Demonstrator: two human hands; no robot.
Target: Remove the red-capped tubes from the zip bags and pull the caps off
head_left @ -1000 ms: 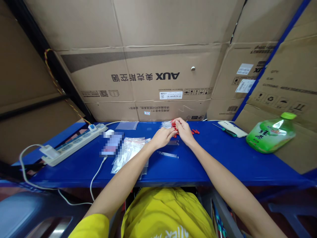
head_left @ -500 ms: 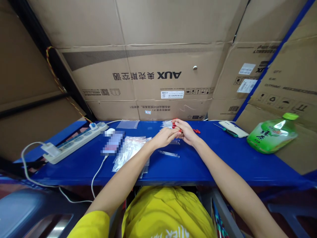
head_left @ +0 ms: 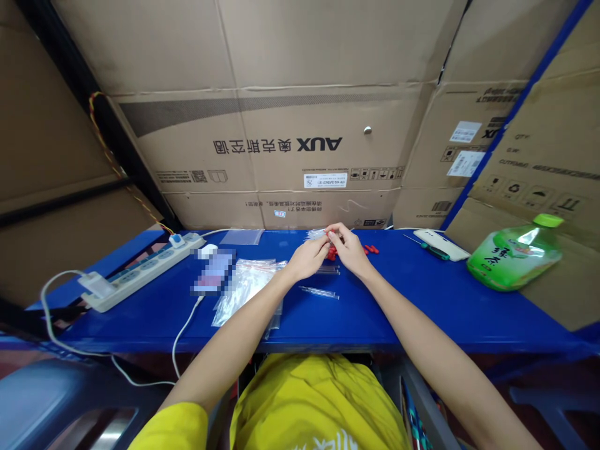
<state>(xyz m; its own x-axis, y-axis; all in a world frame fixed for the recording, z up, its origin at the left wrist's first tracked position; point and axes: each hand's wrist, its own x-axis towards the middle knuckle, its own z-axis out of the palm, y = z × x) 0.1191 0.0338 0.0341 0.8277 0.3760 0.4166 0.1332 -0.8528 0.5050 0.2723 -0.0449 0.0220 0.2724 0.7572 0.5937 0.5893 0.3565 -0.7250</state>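
Observation:
My left hand [head_left: 307, 258] and my right hand [head_left: 345, 247] meet at the far middle of the blue table [head_left: 398, 306], fingers pinched together on a small clear tube I can barely make out. Small red caps [head_left: 371, 249] lie scattered just beyond and beside my right hand. A pile of clear tubes [head_left: 315, 235] lies behind my fingertips. More clear tubes [head_left: 319, 292] rest on the table just below my hands. A heap of clear zip bags [head_left: 244, 284] sits to the left of my left forearm.
A white power strip [head_left: 140, 269] with cables lies at the left. A phone [head_left: 213, 272] lies beside the bags. A screwdriver [head_left: 427, 247] and a white device [head_left: 441, 244] sit at the right, then a green bottle [head_left: 513, 251] on its side. Cardboard boxes [head_left: 281, 144] wall the back.
Both hands stay together at the same spot. The fingers have shifted slightly around the small piece between them; nothing else on the table has moved.

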